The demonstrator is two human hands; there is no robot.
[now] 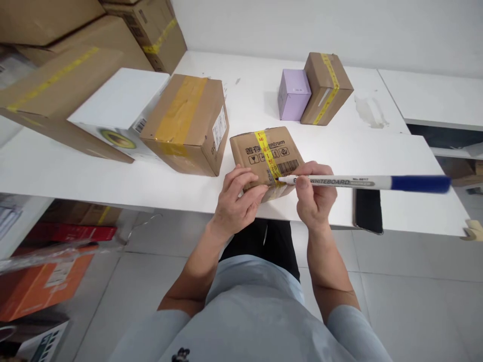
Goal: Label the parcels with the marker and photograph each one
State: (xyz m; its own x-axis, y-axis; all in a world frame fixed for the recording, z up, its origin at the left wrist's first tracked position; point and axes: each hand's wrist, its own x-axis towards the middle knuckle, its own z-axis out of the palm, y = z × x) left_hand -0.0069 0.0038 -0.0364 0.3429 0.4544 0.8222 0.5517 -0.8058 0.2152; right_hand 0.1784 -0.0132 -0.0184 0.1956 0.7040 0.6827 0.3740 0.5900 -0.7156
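A small cardboard box with yellow printed tape across its top sits near the front edge of the white table. Its near left corner is gripped by my left hand, the fingers lying over the top. My right hand is closed around a whiteboard marker with a white barrel and a blue end pointing right. The marker's tip touches or hovers just over the yellow tape at the box's near edge; I cannot tell which. Part of the printed barcode shows beside the tape, just above the marker.
To the left stand a taped brown carton, a white box and larger cartons. Behind are a lilac box and another taped carton. A black phone-like object lies at the front edge of the table.
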